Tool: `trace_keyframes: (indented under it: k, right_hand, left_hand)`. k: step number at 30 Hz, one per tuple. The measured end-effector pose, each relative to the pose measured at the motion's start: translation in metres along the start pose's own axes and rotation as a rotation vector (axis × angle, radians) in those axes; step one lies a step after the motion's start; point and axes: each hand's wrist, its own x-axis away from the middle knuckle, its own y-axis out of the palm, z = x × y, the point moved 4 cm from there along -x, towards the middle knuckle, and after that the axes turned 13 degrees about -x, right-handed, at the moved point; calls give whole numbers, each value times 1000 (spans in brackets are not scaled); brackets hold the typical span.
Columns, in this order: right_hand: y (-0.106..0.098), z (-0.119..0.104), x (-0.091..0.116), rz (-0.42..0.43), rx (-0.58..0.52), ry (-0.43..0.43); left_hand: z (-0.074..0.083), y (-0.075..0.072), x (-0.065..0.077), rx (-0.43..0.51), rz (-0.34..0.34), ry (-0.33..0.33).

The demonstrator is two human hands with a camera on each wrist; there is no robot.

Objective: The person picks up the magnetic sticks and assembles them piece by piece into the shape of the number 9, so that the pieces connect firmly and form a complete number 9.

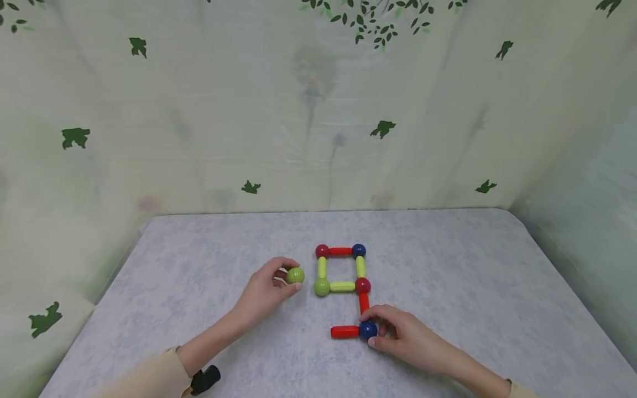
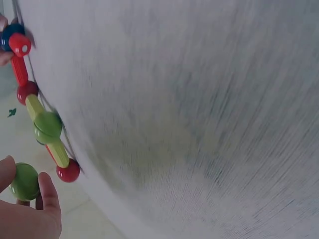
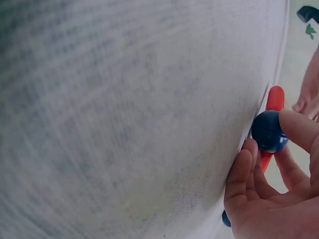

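Note:
Between thumb and fingers my left hand (image 1: 269, 283) pinches a green ball (image 1: 296, 275), just left of a square of rods and balls. That square has red balls at two corners, a blue ball (image 1: 359, 250) at the back right and a green ball (image 1: 322, 287) at the front left. From its front right red ball (image 1: 363, 285) a red rod (image 1: 364, 303) runs toward a nearer blue ball (image 1: 367, 330). My right hand (image 1: 410, 338) holds this blue ball by thumb and fingers, as the right wrist view also shows. Another red rod (image 1: 344, 332) extends left from it.
The pieces lie on a grey mottled tabletop (image 1: 224, 237). A pale curtain (image 1: 224, 110) with green leaf prints hangs behind it and at both sides. Near my left sleeve (image 1: 154, 370) shows a black object (image 1: 205, 380) at the wrist.

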Motion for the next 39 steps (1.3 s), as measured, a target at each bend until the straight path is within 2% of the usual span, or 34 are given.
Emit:
trace_keyframes:
  k: [4,7,11,14,18,22,30,34,39]
  right_hand:
    - [0,2,1,5,-8,9]
    - [0,1,1,7,1,11]
    - [0,1,1,6,8,7]
    - [0,1,0,4,10,12]
    - [0,2,0,0,2,17]
    - [0,2,0,-2,-14,18]
    - [-1,2,-1,0,-36,16]
    - [-1,3,-1,-6,-41,12]
    - [-1,5,0,-11,-43,4]
  left_hand:
    - [3,7,22,13,-23,18]
    - [3,14,35,2,-76,65]
    - [0,25,46,-25,-168,120]
    - [-1,31,50,-28,-225,126]
    - [2,39,53,-18,-277,129]
    - [7,44,51,-3,-295,124]
    - [8,51,48,57,-350,79]
    - [8,53,49,68,-352,58]
    - [10,55,50,67,-346,67]
